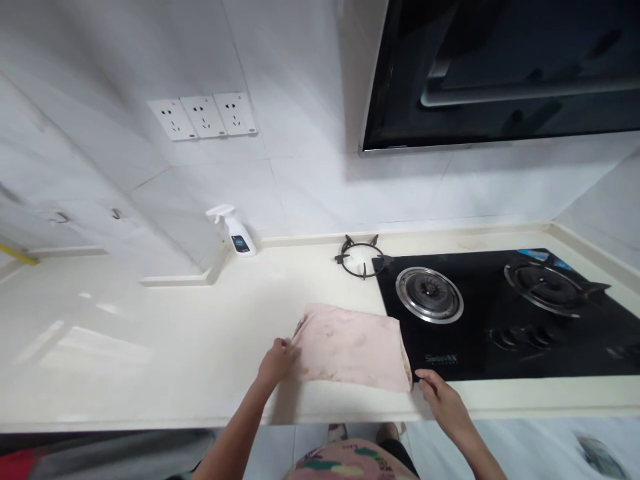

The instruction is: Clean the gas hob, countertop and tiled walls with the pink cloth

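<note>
- Head view: one pink cloth (353,347) lies flat on the pale counter (150,347), its right edge lapping onto the left rim of the black stove (500,333).
- The left hand (278,361) rests on the cloth's near left corner, fingers curled together and pinching that corner.
- The right hand (444,393) sits at the cloth's near right corner, fingertips touching the edge; whether they actually clamp the fabric I cannot tell.
- Both forearms reach up from the bottom of the picture, one on either side of the cloth.
- The stove shows two burners: the left burner (430,294) is a bare metal ring with no grate on it, and the right burner (547,285) carries its grate.
- One loose grate (362,257) stands on the counter just behind the stove's left corner, well apart from the cloth.
- Dark knobs (520,337) sit along the stove's front; their count is hard to make out.
- One white spray bottle (234,230) stands upright against the tiled wall, well left of the grate.
- Three white sockets (204,117) sit in a row on the wall above the bottle.
- One dark range hood (500,67) hangs over the stove.
- Two small hooks (87,215) show on the far left wall.
</note>
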Tool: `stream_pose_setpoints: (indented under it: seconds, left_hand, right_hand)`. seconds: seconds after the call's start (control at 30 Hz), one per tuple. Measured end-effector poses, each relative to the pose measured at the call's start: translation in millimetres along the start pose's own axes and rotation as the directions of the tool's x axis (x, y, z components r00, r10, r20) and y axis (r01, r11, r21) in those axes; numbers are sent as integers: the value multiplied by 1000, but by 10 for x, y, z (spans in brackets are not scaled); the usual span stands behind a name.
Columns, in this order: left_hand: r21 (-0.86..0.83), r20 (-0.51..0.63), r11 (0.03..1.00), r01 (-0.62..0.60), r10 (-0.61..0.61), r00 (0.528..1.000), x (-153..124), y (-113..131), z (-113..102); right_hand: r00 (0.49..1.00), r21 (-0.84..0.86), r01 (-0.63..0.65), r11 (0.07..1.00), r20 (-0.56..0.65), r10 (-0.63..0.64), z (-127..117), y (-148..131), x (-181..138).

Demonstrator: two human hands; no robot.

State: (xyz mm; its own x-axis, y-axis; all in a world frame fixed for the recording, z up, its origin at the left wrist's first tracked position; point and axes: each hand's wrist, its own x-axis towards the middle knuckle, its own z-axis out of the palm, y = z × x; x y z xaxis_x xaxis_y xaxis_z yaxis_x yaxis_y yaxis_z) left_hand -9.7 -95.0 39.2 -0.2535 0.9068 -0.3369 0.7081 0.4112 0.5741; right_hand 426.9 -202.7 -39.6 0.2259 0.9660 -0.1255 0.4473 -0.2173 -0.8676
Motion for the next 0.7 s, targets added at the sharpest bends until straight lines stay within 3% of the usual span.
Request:
stream_pose_setpoints:
  seconds: [0.17,0.27,0.4,0.47,0.57,0.63,0.7]
  left_hand:
    - [-274,139,961,-30,70,988,92,244,-30]
    - [-431,145,898,-87,164,976,96,472,-60]
    - [-512,143,833,-212,326,935,-21,942,162]
    - [-509,201,814,-278,427,882,-158,1196,403]
    - [-487,349,794,-364,559,752,-407,1463,752]
    - [-469,435,785,-405,604,668,-544,1512,878]
    - [-449,493,786,-426,615,615,-609,1469,904]
  right_hand:
    - [997,7,38,999,69,-39,48,-47,-157]
    - [997,35,47,998,55,-49,76,-52,-283]
    - [998,96,38,995,42,-42,81,-65,-361]
    - [998,106,36,994,42,-41,76,-82,-365]
    - [998,96,57,994,16,-58,67,-93,-367]
    - [998,91,60,994,-1,-60,59,-69,-386]
    - [999,95,45,994,-22,-43,49,-17,-419]
